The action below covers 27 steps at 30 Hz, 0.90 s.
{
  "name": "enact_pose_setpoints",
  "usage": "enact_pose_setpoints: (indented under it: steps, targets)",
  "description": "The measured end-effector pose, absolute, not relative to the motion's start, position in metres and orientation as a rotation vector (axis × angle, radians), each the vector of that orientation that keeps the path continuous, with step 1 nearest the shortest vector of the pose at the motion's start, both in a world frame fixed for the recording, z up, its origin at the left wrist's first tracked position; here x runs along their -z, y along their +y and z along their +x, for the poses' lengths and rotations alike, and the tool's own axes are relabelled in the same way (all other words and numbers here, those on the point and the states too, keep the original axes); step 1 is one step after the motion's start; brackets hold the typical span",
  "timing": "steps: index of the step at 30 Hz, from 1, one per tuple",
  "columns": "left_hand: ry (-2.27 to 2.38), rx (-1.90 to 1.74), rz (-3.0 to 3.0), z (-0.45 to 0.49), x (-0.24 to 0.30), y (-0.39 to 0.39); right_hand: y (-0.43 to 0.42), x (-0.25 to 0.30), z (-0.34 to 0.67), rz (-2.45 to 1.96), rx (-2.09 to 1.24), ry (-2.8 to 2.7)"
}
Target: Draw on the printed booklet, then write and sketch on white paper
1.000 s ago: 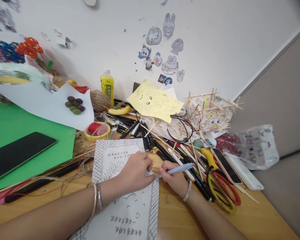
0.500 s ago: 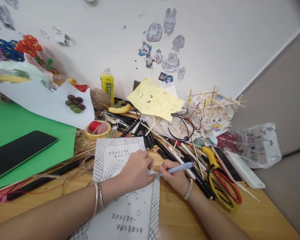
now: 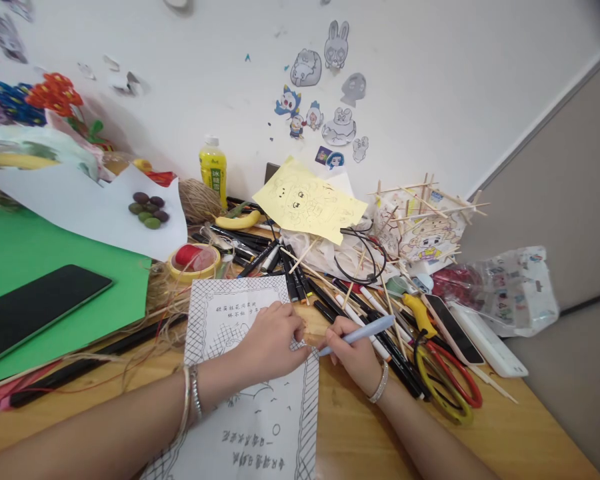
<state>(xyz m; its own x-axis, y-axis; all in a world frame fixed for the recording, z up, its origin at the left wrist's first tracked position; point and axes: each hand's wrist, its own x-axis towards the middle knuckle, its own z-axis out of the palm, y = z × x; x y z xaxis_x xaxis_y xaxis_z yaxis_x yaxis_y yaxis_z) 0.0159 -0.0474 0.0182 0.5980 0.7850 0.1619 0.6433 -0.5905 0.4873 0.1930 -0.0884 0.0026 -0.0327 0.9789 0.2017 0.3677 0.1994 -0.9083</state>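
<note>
A sheet of white paper (image 3: 260, 427) with line drawings, handwritten characters and a patterned border lies on the wooden table. My left hand (image 3: 273, 340) rests on top of it, fingers bent towards the right edge and thumb apart from them, hiding part of the drawing. In my right hand (image 3: 353, 353) is a light blue pen (image 3: 373, 329), pinched between the fingers. Its tip touches or nearly touches the sheet's right border, close to my left thumb. Just behind the hands lie several black markers (image 3: 325, 310).
Scissors (image 3: 443, 393), a pink-edged phone (image 3: 455, 330) and a white slab (image 3: 495, 347) lie to the right. A yellow drawing (image 3: 305, 200) and a yellow-labelled bottle (image 3: 213, 170) stand behind. On the left, a black phone (image 3: 45, 307) rests on green paper (image 3: 105, 247).
The pen's upper end has shifted slightly right and up, with my right hand moving a little right. My left hand stays on the paper. The whole view has shifted slightly.
</note>
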Motion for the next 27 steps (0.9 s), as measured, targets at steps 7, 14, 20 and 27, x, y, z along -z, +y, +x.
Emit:
enact_pose_setpoints:
  steps: [7, 14, 20, 27]
  targets:
    - [1.141, -0.494, 2.453, 0.0152, -0.0188, -0.0466, -0.0851, -0.001, 0.1916, -1.283, -0.734, -1.763]
    - [1.14, -0.492, 2.462, 0.0158, -0.0171, -0.0463, -0.0844, 0.0024, 0.194, -1.281, -0.719, -1.826]
    - [1.144, -0.497, 2.459, 0.0154, -0.0161, -0.047, -0.0844, 0.0058, 0.1948, -1.295, -0.728, -1.826]
    - [1.144, -0.49, 2.455, 0.0159, -0.0172, -0.0472, -0.0851, 0.0026, 0.1935, -1.302, -0.752, -1.788]
